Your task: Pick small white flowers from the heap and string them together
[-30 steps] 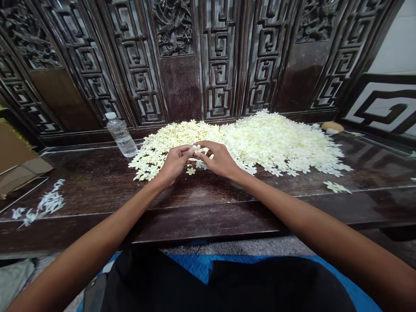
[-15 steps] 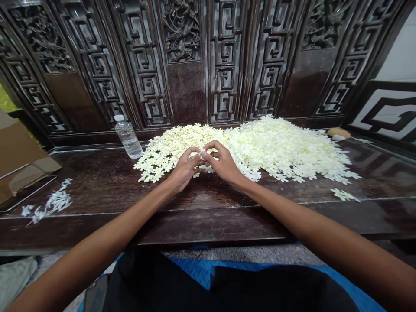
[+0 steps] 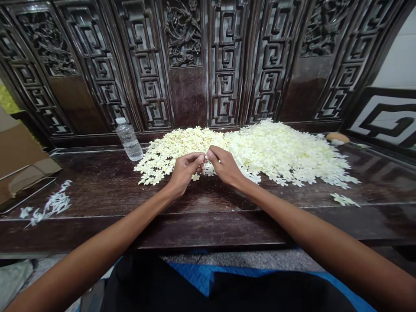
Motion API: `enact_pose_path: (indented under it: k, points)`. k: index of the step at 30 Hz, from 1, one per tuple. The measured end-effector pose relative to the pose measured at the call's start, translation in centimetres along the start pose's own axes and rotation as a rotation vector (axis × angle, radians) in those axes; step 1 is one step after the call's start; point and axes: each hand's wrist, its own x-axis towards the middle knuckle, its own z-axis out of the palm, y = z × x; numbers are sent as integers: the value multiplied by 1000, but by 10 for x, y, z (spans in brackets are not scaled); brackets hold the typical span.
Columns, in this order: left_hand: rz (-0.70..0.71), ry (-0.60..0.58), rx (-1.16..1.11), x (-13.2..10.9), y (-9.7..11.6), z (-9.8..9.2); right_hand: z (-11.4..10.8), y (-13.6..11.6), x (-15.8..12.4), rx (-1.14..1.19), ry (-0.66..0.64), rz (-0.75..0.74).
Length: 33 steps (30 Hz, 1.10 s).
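Note:
My left hand (image 3: 186, 170) and my right hand (image 3: 224, 164) meet at their fingertips in front of the flower pile. Both are closed in a pinch. Between the fingertips a small white piece (image 3: 205, 159) shows; the fingers hide most of its shape. Right behind the hands spreads a heap of loose flowers, yellowish-cream on the left (image 3: 175, 145) and whiter on the right (image 3: 286, 151). One single flower (image 3: 195, 177) lies on the dark wood just below my left fingers.
A clear water bottle (image 3: 130, 141) stands left of the heap. White thin scraps (image 3: 56, 201) and a cardboard box (image 3: 22, 160) are at far left. A few flowers (image 3: 344, 199) and a tan rounded object (image 3: 337, 138) lie right. A carved wooden panel (image 3: 188, 95) rises behind the bench (image 3: 208, 225).
My right hand has turned, its index finger curling down from a raised arch. My left fingers have closed in tighter, and the fingertips sit slightly lower. The view has tilted up a little.

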Motion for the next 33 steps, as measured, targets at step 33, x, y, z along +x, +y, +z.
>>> enact_pose_path:
  k: [33]
  points:
    - [-103, -78, -115, -7, 2, 9, 4, -5, -6, -15, 137, -43]
